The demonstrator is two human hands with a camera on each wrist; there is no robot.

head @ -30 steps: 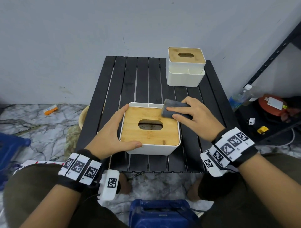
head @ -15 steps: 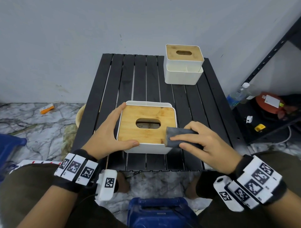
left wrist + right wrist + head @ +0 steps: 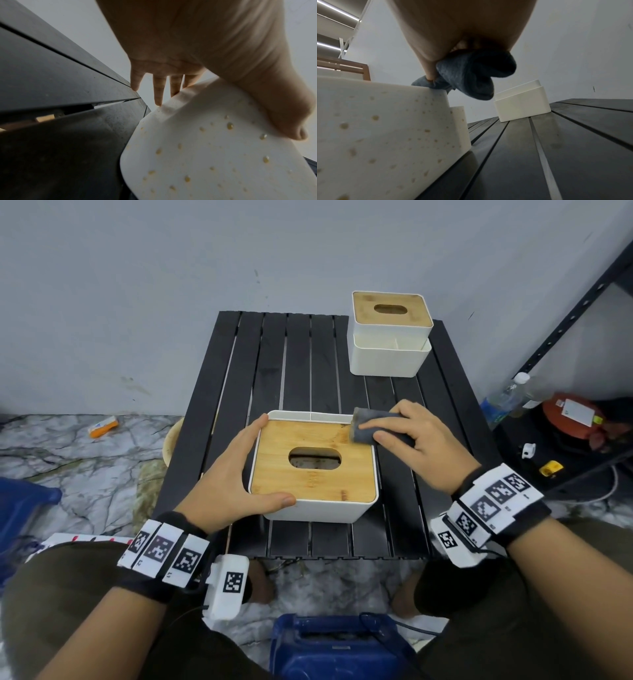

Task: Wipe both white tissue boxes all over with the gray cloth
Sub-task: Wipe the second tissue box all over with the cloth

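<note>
My right hand (image 3: 424,446) is bunching the gray cloth (image 3: 368,428) on the near tissue box's (image 3: 313,510) bamboo lid (image 3: 315,477) at its far right corner, left hand (image 3: 229,484) spread against its left side, so I reckon the lid pass is underway and the spotted white walls come next.

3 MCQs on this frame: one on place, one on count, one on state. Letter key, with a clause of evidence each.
1. Where on the near tissue box is the gray cloth?
A. far right corner of the lid
B. over the lid's slot
C. near left corner

2. How many tissue boxes stand on the black table?
A. one
B. two
C. three

3. What is the left hand doing?
A. wiping with a cloth
B. bracing the near box's left side
C. lifting the far tissue box

Key: 1 A, the right hand presses the cloth there; 2 B, one near, one far right; 3 B, fingers along the side, thumb across the front.
</note>
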